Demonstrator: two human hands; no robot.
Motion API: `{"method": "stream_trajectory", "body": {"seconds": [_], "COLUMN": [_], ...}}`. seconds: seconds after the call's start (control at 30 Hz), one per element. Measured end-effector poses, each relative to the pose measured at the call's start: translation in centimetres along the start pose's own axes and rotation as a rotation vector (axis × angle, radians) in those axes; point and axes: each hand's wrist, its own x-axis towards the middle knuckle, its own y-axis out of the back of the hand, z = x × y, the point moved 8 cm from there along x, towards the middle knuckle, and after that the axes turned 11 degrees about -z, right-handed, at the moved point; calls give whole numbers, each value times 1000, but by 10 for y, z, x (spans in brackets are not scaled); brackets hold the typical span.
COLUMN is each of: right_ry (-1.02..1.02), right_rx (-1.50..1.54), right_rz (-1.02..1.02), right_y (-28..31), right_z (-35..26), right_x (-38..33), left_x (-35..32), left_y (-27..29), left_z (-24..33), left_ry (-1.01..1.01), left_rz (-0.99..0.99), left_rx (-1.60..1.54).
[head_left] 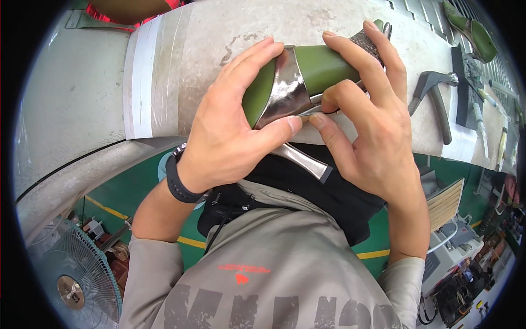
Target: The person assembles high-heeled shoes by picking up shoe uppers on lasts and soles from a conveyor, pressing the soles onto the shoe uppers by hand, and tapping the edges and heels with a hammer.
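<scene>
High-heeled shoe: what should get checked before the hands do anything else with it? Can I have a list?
1. Left hand on the high-heeled shoe: ok, fingers over it.
2. Right hand on it too: ok, fingers touching it.
3. Silver heel, tip clear of fingers: ok, it looks free.
4. Heel joined firmly: cannot tell, the left hand hides the join.
5. Dark hand tool out of the hands: ok, it lies on the table.

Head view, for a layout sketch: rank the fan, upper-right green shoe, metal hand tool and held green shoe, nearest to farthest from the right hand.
1. Held green shoe: touching the right hand.
2. Metal hand tool: to the hand's right.
3. Upper-right green shoe: beyond the tool.
4. Fan: far lower left.
</scene>
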Motion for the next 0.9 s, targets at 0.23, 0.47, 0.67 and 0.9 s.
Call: {"method": "stream_trajectory", "body": {"seconds": [0.23,0.47,0.67,0.9], "right_ry": [-71,-179,-369,-637], "right_rx": [5,150,12,-162], "right_rz": [48,-39,78,171], "right_y": [11,27,56,46], "right_z": [0,33,70,100], "right_x": [3,-13,-36,-102], "left_x": [3,29,32,54], "left_y": [0,5,5,-7], "left_z": [15,17,22,37], "left_ry": [-2,-65,-53,-178], "left_rz": [120,-14,-3,-100], "left_rx": [140,178,182,344]}}
